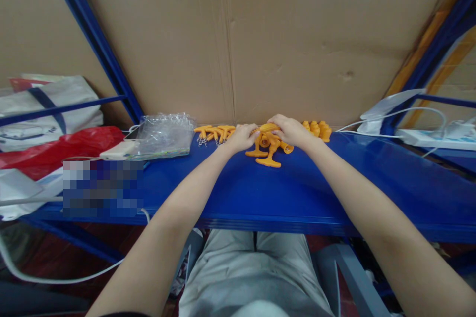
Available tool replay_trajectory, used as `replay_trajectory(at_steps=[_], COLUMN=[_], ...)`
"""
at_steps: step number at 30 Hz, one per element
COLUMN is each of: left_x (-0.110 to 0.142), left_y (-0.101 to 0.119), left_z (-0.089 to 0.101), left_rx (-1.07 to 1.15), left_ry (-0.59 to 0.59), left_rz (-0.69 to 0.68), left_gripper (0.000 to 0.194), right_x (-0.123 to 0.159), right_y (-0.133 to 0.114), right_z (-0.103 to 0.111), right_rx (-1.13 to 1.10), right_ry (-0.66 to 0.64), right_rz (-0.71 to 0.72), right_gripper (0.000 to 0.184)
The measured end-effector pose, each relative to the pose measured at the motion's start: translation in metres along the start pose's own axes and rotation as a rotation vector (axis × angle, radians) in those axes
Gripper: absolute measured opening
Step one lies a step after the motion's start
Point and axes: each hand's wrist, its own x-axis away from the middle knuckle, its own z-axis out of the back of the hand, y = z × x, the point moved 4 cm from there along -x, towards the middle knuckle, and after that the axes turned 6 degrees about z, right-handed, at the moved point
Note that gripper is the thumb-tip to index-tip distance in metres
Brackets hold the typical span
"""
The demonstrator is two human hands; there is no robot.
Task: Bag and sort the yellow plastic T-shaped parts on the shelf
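In the head view, the right hand [290, 129] curls its fingers around an orange plastic piece [270, 127] above the blue shelf [278, 198]. The left hand [245, 137] is by its other end; I cannot tell if those fingers grip. Orange T-shaped handles [269, 163] lie just nearer.

The head camera looks forward and down from above the wearer's lap [256, 272], which shows nearest, at bottom centre. Farther off, it faces the blue shelf [297, 193], roughly square to the cardboard [290, 34] behind it.
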Motion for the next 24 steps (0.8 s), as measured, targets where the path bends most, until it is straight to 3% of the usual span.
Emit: replay_trajectory(at_steps=[10,17,24], left_x=[-0.008,-0.002,0.001], left_y=[0.002,0.007,0.01], left_z=[-0.002,0.0,0.0], left_rx=[0.515,0.886,1.139], left_ry=[-0.096,-0.264,-0.488], left_rz=[0.205,0.327,0.364], left_gripper=[0.019,0.025,0.026], right_x=[0.003,0.006,0.008], right_y=[-0.009,-0.008,-0.006], right_z=[0.005,0.006,0.005], right_rx=[0.279,0.341,0.342], right_ry=[0.003,0.062,0.097], right_rz=[0.067,0.132,0.15], right_gripper=[0.041,0.048,0.05])
